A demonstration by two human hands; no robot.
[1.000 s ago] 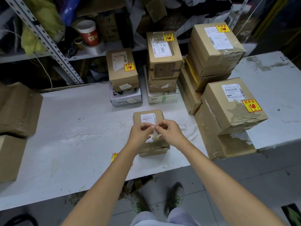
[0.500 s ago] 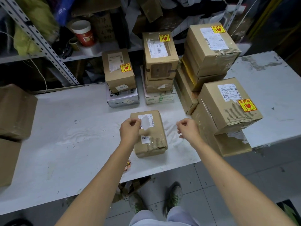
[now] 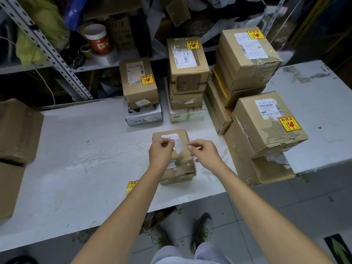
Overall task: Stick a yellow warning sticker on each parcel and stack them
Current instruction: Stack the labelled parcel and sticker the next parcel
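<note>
Head view: your left hand (image 3: 161, 153) pinches a white slip (image 3: 178, 147) above the small parcel (image 3: 182, 167) near the table's (image 3: 85, 149) front edge. Your right hand (image 3: 204, 152) hovers just beside, fingers curled; whether they grip anything is unclear.

Parcel packing room or stockroom — indicated by taped cardboard parcels (image 3: 187, 73) bearing shipping labels and yellow warning stickers (image 3: 290, 124), stacked on a scuffed white desk (image 3: 80, 149); cluttered perforated-steel shelving (image 3: 47, 48) behind — tiled floor (image 3: 238, 216).

brown parcel (image 3: 176, 168), white table (image 3: 85, 149)
</note>
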